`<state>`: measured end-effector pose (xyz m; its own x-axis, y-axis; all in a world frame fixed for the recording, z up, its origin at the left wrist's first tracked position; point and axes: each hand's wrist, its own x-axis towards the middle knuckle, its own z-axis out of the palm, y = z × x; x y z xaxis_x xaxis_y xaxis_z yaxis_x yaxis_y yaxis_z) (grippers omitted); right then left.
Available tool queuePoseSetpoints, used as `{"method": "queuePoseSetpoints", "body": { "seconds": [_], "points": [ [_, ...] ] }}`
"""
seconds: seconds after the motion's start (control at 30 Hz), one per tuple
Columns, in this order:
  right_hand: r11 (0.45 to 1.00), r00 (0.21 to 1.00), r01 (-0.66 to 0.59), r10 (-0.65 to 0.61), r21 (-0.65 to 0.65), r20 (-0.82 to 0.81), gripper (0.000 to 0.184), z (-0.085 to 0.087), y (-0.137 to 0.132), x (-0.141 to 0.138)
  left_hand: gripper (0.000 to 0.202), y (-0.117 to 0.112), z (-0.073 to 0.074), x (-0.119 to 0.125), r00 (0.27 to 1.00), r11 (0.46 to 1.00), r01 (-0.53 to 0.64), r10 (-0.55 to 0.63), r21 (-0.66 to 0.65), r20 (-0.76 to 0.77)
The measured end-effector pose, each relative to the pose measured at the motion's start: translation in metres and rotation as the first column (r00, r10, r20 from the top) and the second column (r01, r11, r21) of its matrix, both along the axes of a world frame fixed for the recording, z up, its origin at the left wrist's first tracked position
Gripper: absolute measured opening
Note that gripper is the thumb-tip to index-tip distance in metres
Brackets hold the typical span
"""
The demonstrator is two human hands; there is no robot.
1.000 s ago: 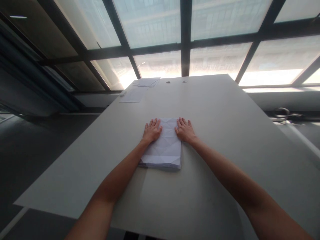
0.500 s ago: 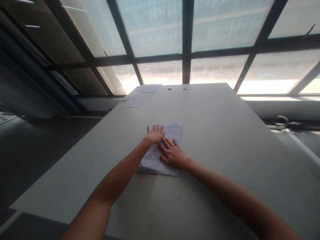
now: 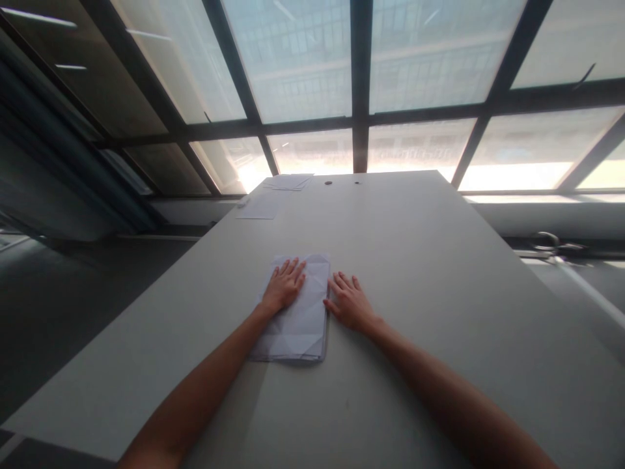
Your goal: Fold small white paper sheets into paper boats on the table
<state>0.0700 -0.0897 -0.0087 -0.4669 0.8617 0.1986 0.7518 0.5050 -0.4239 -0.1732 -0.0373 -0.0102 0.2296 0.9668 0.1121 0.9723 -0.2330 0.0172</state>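
A creased, folded white paper (image 3: 301,319) lies flat on the pale grey table (image 3: 430,286), a little left of centre. My left hand (image 3: 283,286) rests palm down on the paper's upper left part, fingers stretched out. My right hand (image 3: 347,301) lies flat with spread fingers at the paper's right edge, mostly on the table, its thumb touching the edge. Neither hand holds anything.
Loose sheets of paper (image 3: 273,195) lie at the table's far left corner, next to two small dark holes (image 3: 328,183) in the tabletop. Large windows with dark frames (image 3: 360,85) stand behind. A metal object (image 3: 549,242) shows off the table's right side.
My right hand has slid from the paper's middle to its right edge. The left hand stays on the paper, which now sits further left in view, looking narrower.
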Motion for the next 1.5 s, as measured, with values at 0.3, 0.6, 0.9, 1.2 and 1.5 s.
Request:
{"method": "queuePoseSetpoints", "body": {
  "seconds": [0.3,0.6,0.9,1.2,1.5],
  "points": [
    [0.998,0.988,-0.045,0.039,-0.035,-0.146,0.055,0.002,-0.013,-0.019,0.052,-0.001,-0.001,-0.004,0.999,0.999,-0.030,0.030,0.012,0.029],
    [0.972,0.682,0.036,-0.193,-0.231,-0.705,0.041,0.001,-0.013,-0.035,0.051,-0.004,-0.001,-0.003,0.998,1.000,-0.029,0.028,0.006,0.055],
    [0.833,0.339,-0.170,-0.452,-0.526,-0.825,0.032,-0.004,0.011,-0.035,0.051,-0.005,0.001,0.001,0.993,1.000,-0.018,0.016,0.019,0.117],
    [0.880,0.543,0.176,-0.460,-0.440,-0.702,0.055,-0.004,0.036,-0.056,0.049,-0.008,0.010,0.006,0.980,0.986,-0.023,-0.010,0.166,0.197],
    [0.880,0.460,0.099,-0.454,-0.464,-0.763,0.040,-0.004,0.039,-0.067,0.042,-0.006,0.054,0.002,0.966,0.950,-0.041,-0.042,0.311,0.257]
  ]
}}
